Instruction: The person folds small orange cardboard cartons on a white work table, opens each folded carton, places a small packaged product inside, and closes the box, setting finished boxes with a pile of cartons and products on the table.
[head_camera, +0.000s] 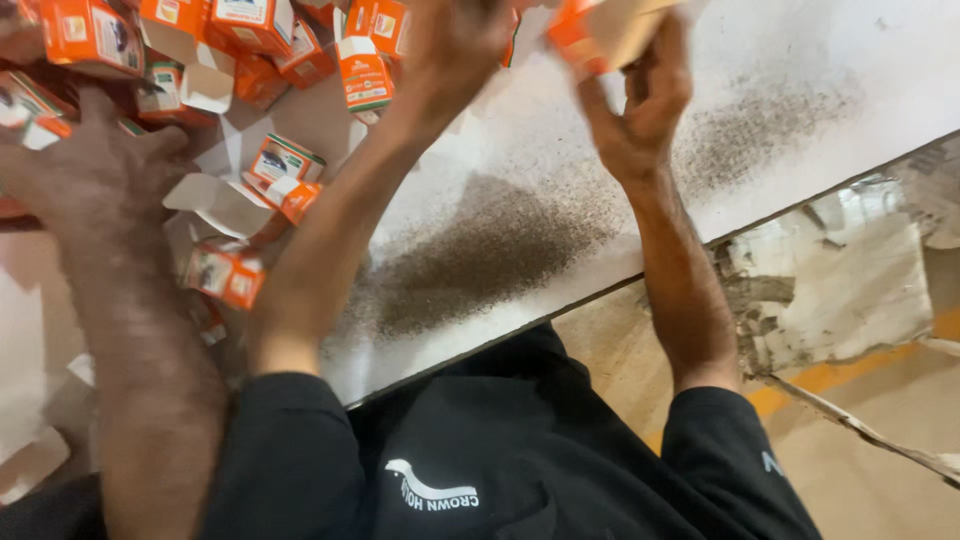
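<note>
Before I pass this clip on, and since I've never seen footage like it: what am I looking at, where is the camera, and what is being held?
There is no machine here, only a person working with bare hands. The one picture comes from a camera on that person's head, looking down past a black shirt. Their right hand holds up an opened orange box. Their left hand is raised and blurred, so I cannot tell whether it holds anything. On the white table lie a spread of dark grains and a heap of small orange boxes. The third hand, at the far left on that heap, seems to be a co-worker's. To the right is the floor.
</note>
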